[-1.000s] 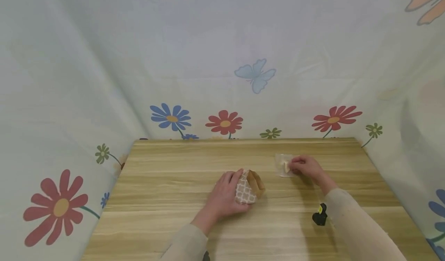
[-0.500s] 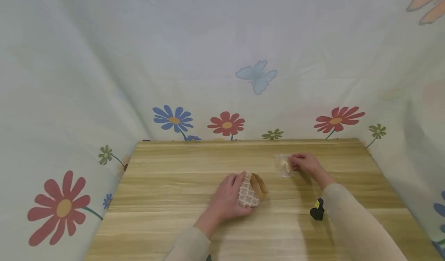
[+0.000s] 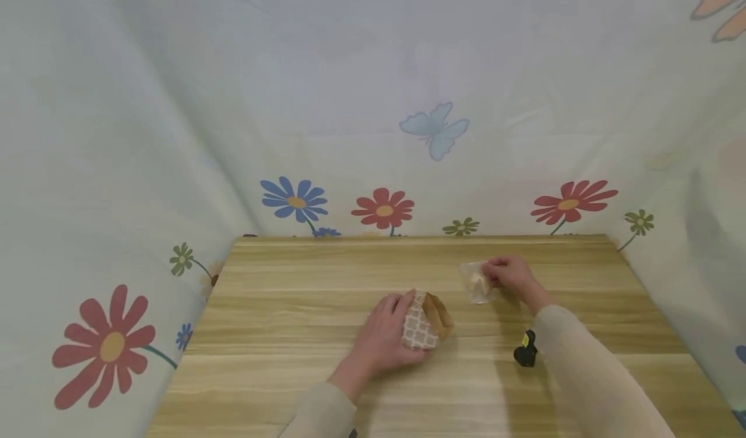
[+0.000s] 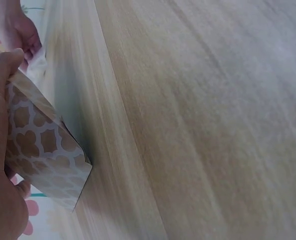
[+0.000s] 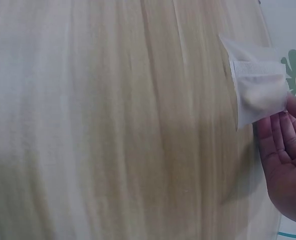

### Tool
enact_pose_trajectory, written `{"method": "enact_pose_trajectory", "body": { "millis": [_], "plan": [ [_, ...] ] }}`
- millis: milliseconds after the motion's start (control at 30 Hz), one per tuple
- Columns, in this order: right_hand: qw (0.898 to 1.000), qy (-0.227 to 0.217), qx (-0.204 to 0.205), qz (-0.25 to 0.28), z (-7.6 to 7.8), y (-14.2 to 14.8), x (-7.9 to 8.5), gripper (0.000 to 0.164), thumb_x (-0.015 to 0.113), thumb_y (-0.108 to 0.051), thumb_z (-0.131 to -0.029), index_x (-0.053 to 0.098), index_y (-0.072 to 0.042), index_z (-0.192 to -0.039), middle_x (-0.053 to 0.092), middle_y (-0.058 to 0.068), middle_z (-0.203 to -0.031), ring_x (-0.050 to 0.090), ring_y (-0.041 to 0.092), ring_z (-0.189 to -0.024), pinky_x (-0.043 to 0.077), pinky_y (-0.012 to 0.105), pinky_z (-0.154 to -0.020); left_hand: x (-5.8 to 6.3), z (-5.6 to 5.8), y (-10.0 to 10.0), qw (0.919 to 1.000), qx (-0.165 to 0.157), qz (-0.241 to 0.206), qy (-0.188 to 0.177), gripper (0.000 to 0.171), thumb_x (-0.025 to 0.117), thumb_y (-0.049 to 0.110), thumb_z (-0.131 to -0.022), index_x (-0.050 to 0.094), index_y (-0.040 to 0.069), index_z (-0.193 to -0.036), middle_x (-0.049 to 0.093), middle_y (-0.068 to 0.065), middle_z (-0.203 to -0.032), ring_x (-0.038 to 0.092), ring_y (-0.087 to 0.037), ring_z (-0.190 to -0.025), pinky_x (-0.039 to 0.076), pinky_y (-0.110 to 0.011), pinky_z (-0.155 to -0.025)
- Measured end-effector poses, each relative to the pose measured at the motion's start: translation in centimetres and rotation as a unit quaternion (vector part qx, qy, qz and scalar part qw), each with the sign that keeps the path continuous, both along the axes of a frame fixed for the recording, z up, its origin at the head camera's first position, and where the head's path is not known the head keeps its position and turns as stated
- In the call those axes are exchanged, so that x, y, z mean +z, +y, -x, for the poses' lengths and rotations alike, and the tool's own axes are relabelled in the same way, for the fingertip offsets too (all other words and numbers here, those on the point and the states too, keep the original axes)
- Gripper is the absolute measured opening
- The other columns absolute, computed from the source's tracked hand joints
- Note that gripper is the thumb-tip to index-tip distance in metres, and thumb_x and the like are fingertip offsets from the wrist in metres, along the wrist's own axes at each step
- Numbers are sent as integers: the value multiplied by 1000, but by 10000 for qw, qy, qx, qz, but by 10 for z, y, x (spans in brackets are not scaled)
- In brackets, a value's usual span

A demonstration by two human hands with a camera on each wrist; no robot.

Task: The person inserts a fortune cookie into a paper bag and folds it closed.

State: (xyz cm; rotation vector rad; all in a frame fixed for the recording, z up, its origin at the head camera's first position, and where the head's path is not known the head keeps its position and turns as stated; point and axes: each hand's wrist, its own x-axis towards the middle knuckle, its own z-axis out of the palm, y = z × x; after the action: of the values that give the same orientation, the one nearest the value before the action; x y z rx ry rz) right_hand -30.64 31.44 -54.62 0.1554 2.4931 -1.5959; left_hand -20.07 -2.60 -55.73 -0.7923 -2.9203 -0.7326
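In the head view my left hand (image 3: pixel 381 337) grips a small brown paper bag (image 3: pixel 419 328) with a white lattice pattern. The bag tilts to the right over the table, its brown mouth open that way. The left wrist view shows the thumb over the near edge of the patterned bag (image 4: pixel 45 145). Farther back on the right, my right hand (image 3: pixel 513 277) pinches a small see-through packet (image 3: pixel 472 276) by its edge. Something pale sits inside the packet (image 5: pixel 260 95), its kind blurred by the film. A gap separates packet and bag.
Under both hands lies a wood-grain table (image 3: pixel 280 282). A pale cloth backdrop (image 3: pixel 326 88) with printed flowers and butterflies surrounds its back and sides. A black device (image 3: pixel 526 350) with a yellow mark shows beside the right sleeve (image 3: pixel 588 367).
The right hand has drawn the packet slightly left and nearer, and the packet has tilted. The left hand still holds the bag in about the same place. The head view has shifted a little.
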Motion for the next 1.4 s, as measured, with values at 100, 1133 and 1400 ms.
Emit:
{"method": "enact_pose_trajectory", "body": {
  "millis": [100, 1133, 1400],
  "plan": [
    [9995, 45, -20, 299, -2, -1, -3, 30, 66, -7, -105, 64, 21, -119, 72, 1, -87, 66, 7, -75, 62, 24, -70, -2, 0, 0, 10000, -6, -7, 44, 118, 87, 65, -75, 30, 20, -168, 49, -7, -149, 52, -25, -134, 47, -48, -117],
    [9889, 1021, 517, 951, -92, -65, 52, 17, 75, -8, -100, 73, 9, -104, 74, 18, -90, 73, 19, -75, 67, 45, -74, -4, 0, 4, 9986, 148, 72, 504, 119, 88, 65, -72, 33, 16, -166, 52, -9, -145, 52, -26, -133, 48, -47, -116],
    [9923, 744, 744, 659, -98, -71, 50, 13, 75, -6, -99, 72, 7, -101, 72, 13, -84, 72, 20, -75, 67, 44, -74, -6, -1, 4, 9941, -70, 540, 942, 123, 87, 70, -71, 32, 14, -166, 53, -9, -145, 53, -28, -135, 39, -46, -125]
  ]
}}
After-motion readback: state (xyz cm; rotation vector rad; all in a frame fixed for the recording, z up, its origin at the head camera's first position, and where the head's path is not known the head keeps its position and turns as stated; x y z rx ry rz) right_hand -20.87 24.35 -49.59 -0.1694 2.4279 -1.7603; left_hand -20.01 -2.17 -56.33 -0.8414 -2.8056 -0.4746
